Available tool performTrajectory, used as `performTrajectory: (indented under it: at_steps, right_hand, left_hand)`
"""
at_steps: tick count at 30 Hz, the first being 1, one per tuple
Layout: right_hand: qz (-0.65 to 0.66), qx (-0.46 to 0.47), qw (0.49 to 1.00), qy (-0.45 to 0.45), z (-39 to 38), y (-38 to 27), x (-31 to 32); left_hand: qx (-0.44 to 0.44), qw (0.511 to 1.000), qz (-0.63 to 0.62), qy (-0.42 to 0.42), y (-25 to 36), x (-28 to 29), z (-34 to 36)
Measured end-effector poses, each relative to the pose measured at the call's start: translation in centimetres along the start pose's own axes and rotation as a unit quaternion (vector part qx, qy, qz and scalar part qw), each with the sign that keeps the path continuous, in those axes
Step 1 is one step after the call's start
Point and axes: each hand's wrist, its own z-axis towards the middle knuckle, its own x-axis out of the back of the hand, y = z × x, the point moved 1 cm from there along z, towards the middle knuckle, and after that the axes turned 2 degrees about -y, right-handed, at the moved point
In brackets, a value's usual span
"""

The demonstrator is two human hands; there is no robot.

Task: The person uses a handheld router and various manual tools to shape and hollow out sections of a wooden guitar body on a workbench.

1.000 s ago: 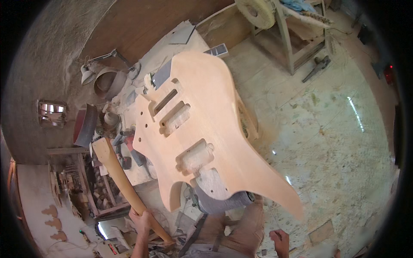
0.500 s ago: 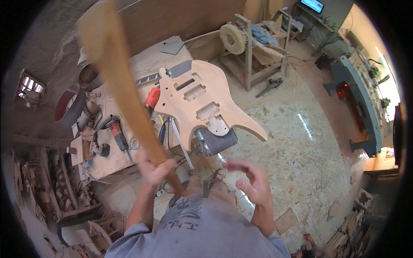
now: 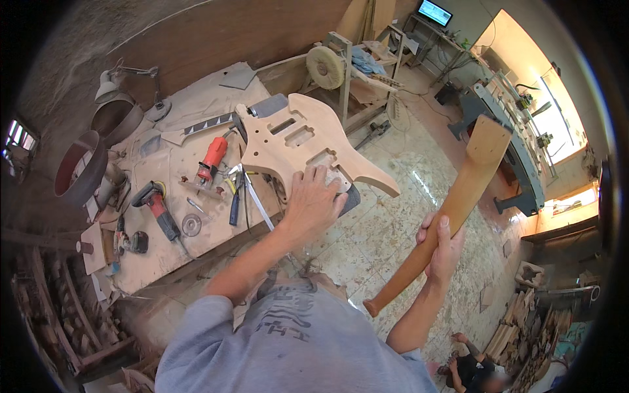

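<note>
1. Head view: touching guitar body (image 3: 327,133) with left hand (image 3: 310,202), at workbench (image 3: 171,162) edge; cannot tell whether gripping.
2. Grasping guitar neck (image 3: 468,180) mid-length in right hand (image 3: 447,246).
3. Could tip body if pressed at overhanging end; could drop neck if single-handed grip loosens.

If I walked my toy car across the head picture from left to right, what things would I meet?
Window → hoop → grinder → red tool → guitar body, with the left hand on it → neck, held in the right hand.
</note>
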Motion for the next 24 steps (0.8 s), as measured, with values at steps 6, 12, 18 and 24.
performTrajectory:
  at_steps: [6, 12, 18, 24]
  right_hand:
    - [-0.080, -0.070, 0.994, -0.013, -3.8, 2.9, 1.2]
    - [-0.045, -0.162, 0.984, -0.050, -6.6, 7.6, 2.4]
    - [-0.036, -0.185, 0.975, -0.121, -7.7, 10.4, 4.7]
    - [-0.087, -0.176, 0.966, -0.167, -5.9, 10.3, 5.7]
  left_hand:
    - [0.000, 0.998, 0.057, 0.034, -1.7, -2.8, 0.6]
    - [0.016, 0.995, 0.096, 0.029, -0.2, -3.3, 1.9]
    - [0.041, 0.989, 0.139, 0.036, 0.0, -4.5, 3.3]
    - [0.095, 0.988, 0.114, 0.047, 0.9, -1.7, 3.9]
